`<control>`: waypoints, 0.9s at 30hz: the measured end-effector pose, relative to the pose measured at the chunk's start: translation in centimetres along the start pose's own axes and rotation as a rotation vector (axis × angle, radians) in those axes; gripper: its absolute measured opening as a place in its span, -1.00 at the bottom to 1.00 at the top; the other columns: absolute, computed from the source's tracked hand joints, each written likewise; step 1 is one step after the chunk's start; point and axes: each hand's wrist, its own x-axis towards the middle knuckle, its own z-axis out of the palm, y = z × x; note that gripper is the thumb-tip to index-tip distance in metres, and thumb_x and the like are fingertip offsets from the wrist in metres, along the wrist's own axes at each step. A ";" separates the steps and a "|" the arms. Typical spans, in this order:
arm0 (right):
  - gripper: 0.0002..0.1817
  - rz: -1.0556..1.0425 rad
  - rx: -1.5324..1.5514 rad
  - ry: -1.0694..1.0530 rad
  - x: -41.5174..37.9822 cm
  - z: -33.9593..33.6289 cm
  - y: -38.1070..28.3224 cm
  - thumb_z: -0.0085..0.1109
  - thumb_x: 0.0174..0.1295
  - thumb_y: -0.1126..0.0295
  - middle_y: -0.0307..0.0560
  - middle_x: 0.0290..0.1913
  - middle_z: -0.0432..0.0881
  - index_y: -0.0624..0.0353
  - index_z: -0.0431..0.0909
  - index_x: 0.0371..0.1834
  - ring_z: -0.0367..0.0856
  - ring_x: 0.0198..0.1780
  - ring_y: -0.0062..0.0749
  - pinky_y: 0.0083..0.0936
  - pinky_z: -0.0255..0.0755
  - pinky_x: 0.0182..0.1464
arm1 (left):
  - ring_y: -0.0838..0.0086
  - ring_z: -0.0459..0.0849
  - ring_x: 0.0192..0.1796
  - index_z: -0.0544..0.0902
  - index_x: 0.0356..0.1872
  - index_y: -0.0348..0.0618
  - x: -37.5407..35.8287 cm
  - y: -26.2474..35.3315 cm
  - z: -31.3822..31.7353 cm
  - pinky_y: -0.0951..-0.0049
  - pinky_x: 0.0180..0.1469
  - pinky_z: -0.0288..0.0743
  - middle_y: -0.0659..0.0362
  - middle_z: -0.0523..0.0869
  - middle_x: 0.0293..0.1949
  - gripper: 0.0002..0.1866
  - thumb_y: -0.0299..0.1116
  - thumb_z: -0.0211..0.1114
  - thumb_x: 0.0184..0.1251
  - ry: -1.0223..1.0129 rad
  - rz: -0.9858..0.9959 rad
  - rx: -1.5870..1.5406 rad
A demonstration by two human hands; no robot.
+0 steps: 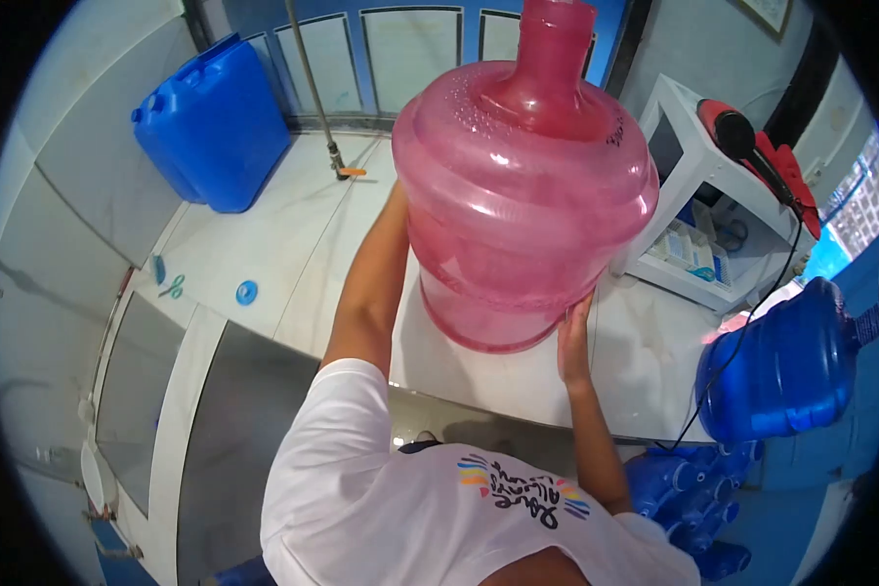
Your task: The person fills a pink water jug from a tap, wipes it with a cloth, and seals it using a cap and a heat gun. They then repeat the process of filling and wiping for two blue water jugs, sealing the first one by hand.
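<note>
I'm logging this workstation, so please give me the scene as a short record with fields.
Main item: pink jug, neck up, at the white counter
Left hand: hidden; the left arm reaches behind the pink jug
Right hand: against the jug's lower side
Counter, left: blue container, scissors, blue ring
Counter, right: white shelf with hair dryer on top
Far right: blue jug

Likely water-refilling shop: pink jug (518, 225) at your right fingers (580, 320), valved pipe (313, 78) beyond them, blue bottles (689, 479) to their right.
</note>
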 end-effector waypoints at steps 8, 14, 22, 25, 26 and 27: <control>-0.19 0.025 -0.102 0.143 0.1 1.4 0.6 -0.32 0.32 -0.16 -0.21 0.49 -0.32 -0.08 -0.44 0.45 -0.25 0.47 -0.31 -0.24 -0.21 0.41 | 0.30 0.17 0.35 0.10 0.35 -0.26 -4.0 -6.2 -4.9 0.40 0.37 -0.03 0.04 0.21 0.32 -0.31 0.10 -0.30 0.42 -0.027 -0.250 0.053; -0.25 -0.072 -0.056 0.278 0.6 2.2 1.8 -0.36 0.35 -0.14 -0.18 0.47 -0.14 -0.02 -0.31 0.46 -0.12 0.45 -0.34 -0.29 -0.14 0.40 | 0.26 0.21 0.32 0.14 0.31 -0.30 -12.9 -7.6 -8.6 0.36 0.34 0.04 -0.01 0.23 0.29 -0.33 0.08 -0.25 0.41 0.110 -0.341 0.216; -0.32 -0.085 -0.036 0.361 0.7 1.9 2.4 -0.34 0.36 -0.12 -0.14 0.38 0.11 0.06 -0.04 0.40 0.10 0.38 -0.36 -0.32 0.09 0.30 | 0.34 0.44 0.06 0.19 0.13 -0.13 -19.1 2.0 -12.2 0.41 0.11 0.38 -0.02 0.43 -0.01 -0.50 -0.57 0.17 0.19 0.250 -0.396 0.077; -0.32 -0.082 -0.030 0.388 0.5 3.5 1.4 -0.33 0.36 -0.12 -0.13 0.38 0.11 0.06 -0.03 0.40 0.10 0.37 -0.35 -0.32 0.12 0.28 | 0.35 0.46 0.04 0.18 0.13 -0.11 -16.2 5.0 -16.0 0.36 0.07 0.42 -0.03 0.45 -0.05 -0.50 -0.55 0.16 0.20 0.357 -0.457 -0.086; -0.32 -0.081 -0.027 0.377 0.4 3.6 1.5 -0.33 0.36 -0.12 -0.13 0.38 0.11 0.06 -0.03 0.40 0.10 0.37 -0.35 -0.32 0.12 0.28 | 0.30 0.47 0.05 0.20 0.15 -0.13 -15.7 5.3 -16.8 0.29 0.08 0.41 -0.07 0.46 -0.05 -0.52 -0.47 0.16 0.23 0.336 -0.471 -0.122; -0.32 -0.088 -0.036 0.383 0.4 3.5 1.5 -0.33 0.35 -0.12 -0.13 0.38 0.11 0.06 -0.04 0.41 0.10 0.37 -0.35 -0.32 0.11 0.28 | 0.25 0.47 0.05 0.23 0.17 -0.14 -15.2 5.5 -17.5 0.21 0.09 0.40 -0.11 0.47 -0.05 -0.52 -0.40 0.16 0.25 0.311 -0.484 -0.159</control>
